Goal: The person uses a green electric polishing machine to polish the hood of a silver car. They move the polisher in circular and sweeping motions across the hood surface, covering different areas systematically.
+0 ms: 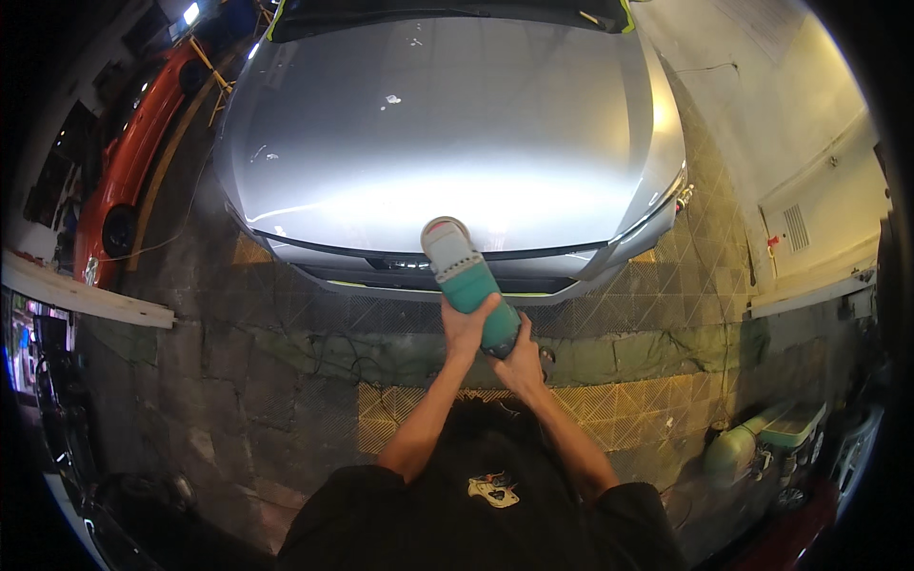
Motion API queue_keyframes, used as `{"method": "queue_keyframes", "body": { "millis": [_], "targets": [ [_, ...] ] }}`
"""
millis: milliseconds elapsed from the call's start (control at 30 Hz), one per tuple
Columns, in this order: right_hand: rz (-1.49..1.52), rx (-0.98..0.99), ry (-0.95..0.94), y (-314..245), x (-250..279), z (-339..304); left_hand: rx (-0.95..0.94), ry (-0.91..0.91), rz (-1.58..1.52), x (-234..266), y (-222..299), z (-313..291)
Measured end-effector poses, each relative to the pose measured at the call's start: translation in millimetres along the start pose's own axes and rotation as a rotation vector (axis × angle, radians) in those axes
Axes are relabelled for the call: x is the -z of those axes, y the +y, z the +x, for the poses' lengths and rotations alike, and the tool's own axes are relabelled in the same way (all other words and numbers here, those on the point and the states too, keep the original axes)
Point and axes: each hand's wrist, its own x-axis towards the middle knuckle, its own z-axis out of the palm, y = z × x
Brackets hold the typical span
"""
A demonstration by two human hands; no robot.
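Observation:
Both hands hold a teal power tool with a pale grey head, which looks like a car polisher. My left hand is closed around the middle of its teal body. Behind it, my right hand grips the dark rear end. The tool's rounded head, with a reddish patch at its tip, overlaps the front edge of a silver car hood in this view; whether it touches is not clear. Small white spots dot the hood's left half, and a bright glare lies across its front.
A red car stands at the left beyond a yellow stand. Cables and a green strip lie on the tiled floor before the bumper. At lower right is a green tank-like machine. A pale wall runs along the right.

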Motion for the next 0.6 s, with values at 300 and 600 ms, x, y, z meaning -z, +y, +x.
{"method": "queue_keyframes", "body": {
  "millis": [300,600],
  "targets": [
    [0.027,-0.105,0.052,21.1,47.9,0.6,-0.008,-0.062,0.05,-58.9,-6.5,-11.0],
    [0.318,-0.211,0.478,90.2,124.9,11.6,0.134,-0.457,0.608,-221.6,0.3,-18.8]
  ]
}}
